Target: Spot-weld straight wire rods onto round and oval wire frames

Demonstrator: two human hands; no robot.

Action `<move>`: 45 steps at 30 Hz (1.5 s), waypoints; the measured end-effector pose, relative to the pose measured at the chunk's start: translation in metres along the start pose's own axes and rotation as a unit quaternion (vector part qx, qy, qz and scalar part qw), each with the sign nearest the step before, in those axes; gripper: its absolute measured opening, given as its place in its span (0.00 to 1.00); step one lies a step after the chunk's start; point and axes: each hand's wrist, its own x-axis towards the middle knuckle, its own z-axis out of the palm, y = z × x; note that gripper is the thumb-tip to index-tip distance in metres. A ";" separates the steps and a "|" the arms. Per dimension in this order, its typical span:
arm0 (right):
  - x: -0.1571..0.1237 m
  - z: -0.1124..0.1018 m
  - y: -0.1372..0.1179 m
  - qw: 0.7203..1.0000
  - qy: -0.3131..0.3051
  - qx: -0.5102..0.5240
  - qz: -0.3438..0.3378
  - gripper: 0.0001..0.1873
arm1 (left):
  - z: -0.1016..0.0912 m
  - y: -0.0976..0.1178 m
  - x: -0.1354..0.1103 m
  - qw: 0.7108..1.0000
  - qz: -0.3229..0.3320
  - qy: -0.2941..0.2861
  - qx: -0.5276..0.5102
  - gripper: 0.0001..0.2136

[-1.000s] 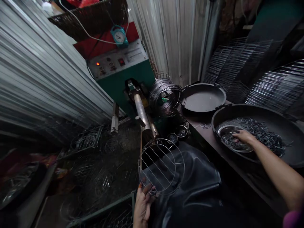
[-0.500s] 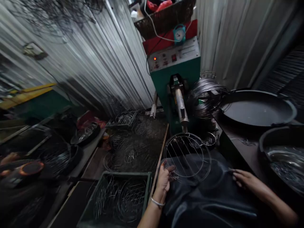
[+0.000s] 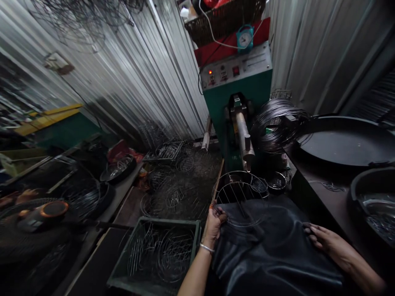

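My left hand [image 3: 213,226] is closed on the left edge of a round wire rack [image 3: 243,225], a ring crossed by thin parallel bars. The rack is tilted above a black leathery sheet [image 3: 271,246] spread over my lap. Just past its far edge is the metal arm tip [image 3: 247,154] of a green machine [image 3: 212,107]. On the right, my right hand [image 3: 327,242] has its fingertips pressed together at the sheet's edge. Whether something small is between them I cannot make out.
A green crate [image 3: 140,250] of wire racks stands at left. Coiled wire [image 3: 282,119] hangs beside the machine. On the right bench are a wide black pan [image 3: 345,142] and a deep tub [image 3: 358,197] of metal pieces. Another person's hand [image 3: 27,195] shows at far left.
The wire rack has tilted and its right side has swung left, away from my right hand. My right hand has shifted slightly right and down. The whole view has moved a little.
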 end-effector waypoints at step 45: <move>0.005 0.012 0.016 1.000 0.014 -0.012 -0.015 0.10 | 0.032 0.003 0.063 0.995 -0.025 -0.003 -0.096 0.26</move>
